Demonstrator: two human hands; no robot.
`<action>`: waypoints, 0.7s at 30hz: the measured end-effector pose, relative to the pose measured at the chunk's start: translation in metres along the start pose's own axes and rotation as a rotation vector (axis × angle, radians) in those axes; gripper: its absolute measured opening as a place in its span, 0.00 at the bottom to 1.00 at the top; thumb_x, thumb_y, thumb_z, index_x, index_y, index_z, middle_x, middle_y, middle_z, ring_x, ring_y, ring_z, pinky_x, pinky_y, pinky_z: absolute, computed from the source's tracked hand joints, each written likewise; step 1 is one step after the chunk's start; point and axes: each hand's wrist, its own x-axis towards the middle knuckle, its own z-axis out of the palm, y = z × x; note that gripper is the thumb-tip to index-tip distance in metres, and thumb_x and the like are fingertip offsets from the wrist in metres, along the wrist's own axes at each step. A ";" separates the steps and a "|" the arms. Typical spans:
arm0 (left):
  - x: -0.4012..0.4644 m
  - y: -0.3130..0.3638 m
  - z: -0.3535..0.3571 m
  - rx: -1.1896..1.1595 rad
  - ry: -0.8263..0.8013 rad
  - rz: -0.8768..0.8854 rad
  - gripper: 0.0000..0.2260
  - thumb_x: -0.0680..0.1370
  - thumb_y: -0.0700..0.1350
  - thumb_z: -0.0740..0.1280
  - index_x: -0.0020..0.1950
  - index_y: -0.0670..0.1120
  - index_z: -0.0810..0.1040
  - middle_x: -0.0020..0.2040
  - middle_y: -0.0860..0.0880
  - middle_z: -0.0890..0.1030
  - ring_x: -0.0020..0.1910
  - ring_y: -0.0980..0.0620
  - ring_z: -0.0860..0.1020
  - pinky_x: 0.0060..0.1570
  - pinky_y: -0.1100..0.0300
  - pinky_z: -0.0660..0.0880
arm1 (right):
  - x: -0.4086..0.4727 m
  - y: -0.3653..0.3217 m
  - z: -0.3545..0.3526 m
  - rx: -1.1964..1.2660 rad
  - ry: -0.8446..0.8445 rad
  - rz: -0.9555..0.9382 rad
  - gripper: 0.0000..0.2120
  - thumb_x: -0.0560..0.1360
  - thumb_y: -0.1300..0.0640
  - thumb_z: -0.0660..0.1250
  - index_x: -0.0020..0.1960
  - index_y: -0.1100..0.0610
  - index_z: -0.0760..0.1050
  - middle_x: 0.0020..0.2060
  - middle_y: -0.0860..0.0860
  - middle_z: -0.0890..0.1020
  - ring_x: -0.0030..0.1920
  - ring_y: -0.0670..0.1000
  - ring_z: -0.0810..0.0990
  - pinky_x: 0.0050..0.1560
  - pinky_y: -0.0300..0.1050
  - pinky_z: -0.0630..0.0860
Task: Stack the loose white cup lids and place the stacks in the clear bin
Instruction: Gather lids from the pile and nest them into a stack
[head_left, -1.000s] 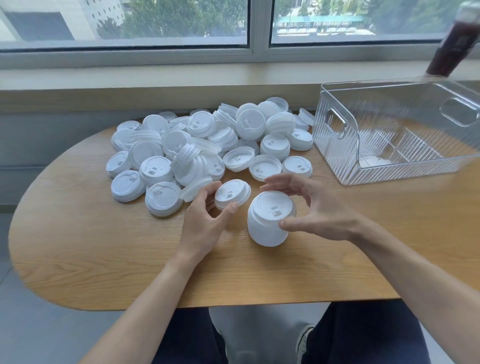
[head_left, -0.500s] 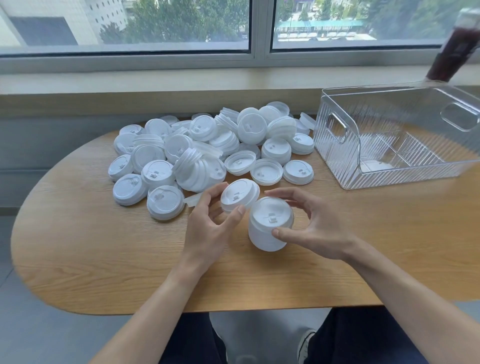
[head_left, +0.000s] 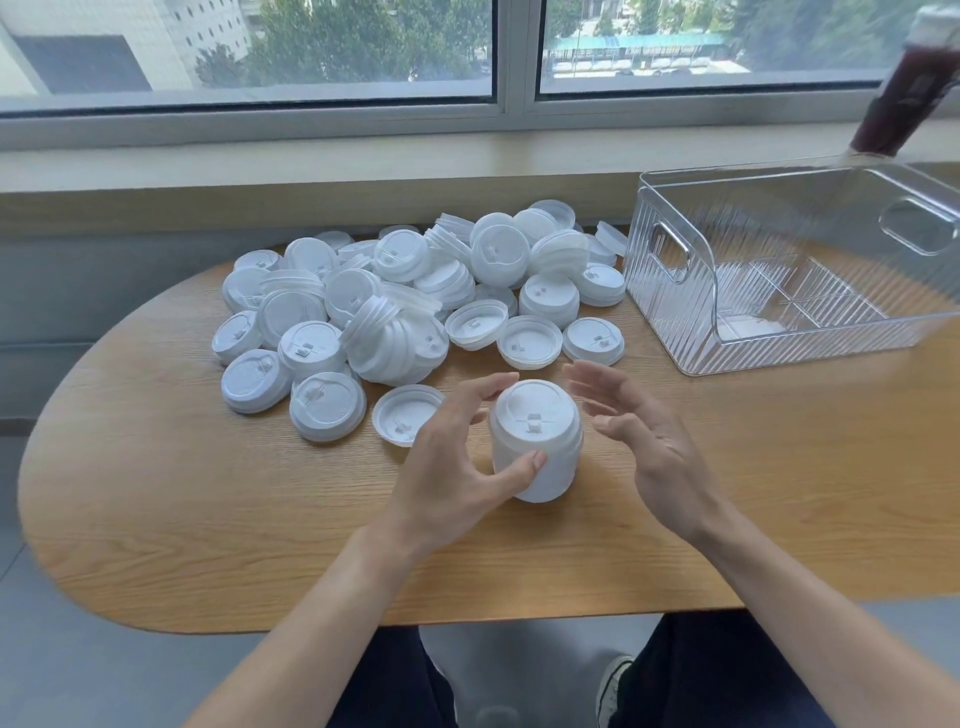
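Observation:
A short stack of white cup lids stands upright on the wooden table in front of me. My left hand curls around its left side, thumb pressed on the front and fingers at the upper rim. My right hand hovers just right of the stack, fingers spread and apart from it. A large pile of loose white lids lies behind, with one upturned lid right beside my left hand. The clear bin stands at the back right; I see no lids in it.
A dark drink cup stands on the window sill behind the bin. The table's curved front edge runs close to my lap. Bare wood lies to the right of the stack, in front of the bin.
The lid my left hand was holding now sits on top of the stack. My left hand has moved onto the stack's side. My right hand has let go of the stack and opened.

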 end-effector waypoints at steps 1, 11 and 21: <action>0.000 0.000 0.001 0.011 -0.010 0.006 0.30 0.74 0.55 0.78 0.73 0.57 0.72 0.68 0.63 0.77 0.69 0.59 0.75 0.66 0.65 0.72 | -0.002 0.001 0.001 -0.004 0.005 0.001 0.21 0.80 0.55 0.61 0.73 0.48 0.74 0.68 0.42 0.80 0.71 0.44 0.75 0.73 0.46 0.71; -0.005 -0.005 0.005 -0.021 -0.037 0.035 0.29 0.75 0.55 0.77 0.74 0.55 0.72 0.68 0.62 0.76 0.71 0.56 0.74 0.63 0.65 0.75 | -0.012 0.005 0.015 -0.146 0.029 -0.040 0.19 0.81 0.53 0.70 0.72 0.50 0.77 0.68 0.41 0.80 0.72 0.46 0.75 0.73 0.57 0.72; -0.007 -0.016 0.004 -0.139 -0.041 -0.047 0.27 0.77 0.59 0.74 0.75 0.53 0.76 0.69 0.60 0.78 0.69 0.56 0.77 0.61 0.64 0.78 | -0.015 0.007 0.018 -0.148 0.044 -0.007 0.23 0.77 0.46 0.71 0.72 0.48 0.77 0.68 0.39 0.80 0.72 0.39 0.74 0.75 0.48 0.69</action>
